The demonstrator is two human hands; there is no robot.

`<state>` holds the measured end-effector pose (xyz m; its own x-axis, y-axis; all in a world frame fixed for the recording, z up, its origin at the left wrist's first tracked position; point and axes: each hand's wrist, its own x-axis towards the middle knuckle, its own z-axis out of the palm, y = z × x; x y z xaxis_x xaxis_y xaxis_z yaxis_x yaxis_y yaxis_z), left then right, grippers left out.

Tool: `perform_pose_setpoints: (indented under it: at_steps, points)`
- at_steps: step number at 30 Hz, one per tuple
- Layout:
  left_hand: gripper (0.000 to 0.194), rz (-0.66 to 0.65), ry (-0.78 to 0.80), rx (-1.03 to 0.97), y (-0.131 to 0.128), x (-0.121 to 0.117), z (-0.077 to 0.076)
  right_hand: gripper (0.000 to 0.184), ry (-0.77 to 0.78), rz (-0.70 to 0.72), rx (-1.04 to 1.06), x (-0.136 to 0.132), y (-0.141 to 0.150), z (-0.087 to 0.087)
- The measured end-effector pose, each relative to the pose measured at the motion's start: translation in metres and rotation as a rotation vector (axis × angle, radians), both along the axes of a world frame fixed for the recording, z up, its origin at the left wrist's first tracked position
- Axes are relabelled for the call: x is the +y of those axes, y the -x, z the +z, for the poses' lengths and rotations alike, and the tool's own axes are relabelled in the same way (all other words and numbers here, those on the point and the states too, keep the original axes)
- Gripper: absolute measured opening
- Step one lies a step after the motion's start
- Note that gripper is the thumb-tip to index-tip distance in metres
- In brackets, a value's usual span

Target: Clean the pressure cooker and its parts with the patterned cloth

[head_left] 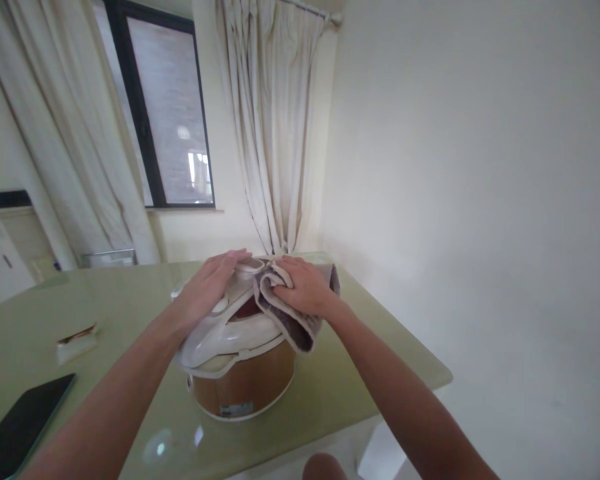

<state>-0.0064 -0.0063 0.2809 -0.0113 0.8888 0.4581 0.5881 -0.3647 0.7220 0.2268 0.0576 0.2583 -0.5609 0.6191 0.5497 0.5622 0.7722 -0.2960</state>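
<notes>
An electric cooker (pixel 250 387) with a white lid and a copper-brown body stands on the green tabletop. My left hand (pixel 213 283) lies on the left side of the lid, fingers stretched out toward its far edge. Bunched in my right hand (pixel 305 287) is a grey-brown cloth (pixel 300 330), pressed against the top right of the lid. Part of the cloth hangs down over the lid's right side. My hands and the cloth hide much of the lid's top.
On the left of the green table (pixel 140 320) lie a dark tablet-like slab (pixel 27 423) and a small opened packet (pixel 77 341). A white wall (pixel 455 187) runs along the right. Curtains (pixel 275 120) and a window (pixel 173 107) are behind the table.
</notes>
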Motion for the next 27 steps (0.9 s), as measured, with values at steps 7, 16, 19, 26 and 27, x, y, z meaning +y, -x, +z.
perform_pose_setpoints:
  at_steps: [7,16,19,26,27]
  points:
    - [0.049,-0.041,0.049,-0.200,0.001,-0.007,0.001,0.021,0.393,-0.005,0.070,0.066,0.022,0.017]
    - [0.050,-0.019,0.013,-0.243,0.004,-0.005,-0.005,0.037,0.221,-0.079,0.165,0.017,-0.005,-0.007]
    - [0.049,-0.038,0.015,-0.240,0.003,-0.008,-0.002,0.046,0.058,-0.071,0.071,-0.005,-0.008,-0.007]
    - [0.044,-0.063,-0.044,-0.192,0.001,-0.010,0.001,0.043,0.031,-0.005,-0.020,0.011,0.002,0.006]
    - [0.042,-0.069,-0.041,-0.203,0.001,-0.011,0.002,0.038,0.059,0.012,-0.013,0.021,0.005,0.008]
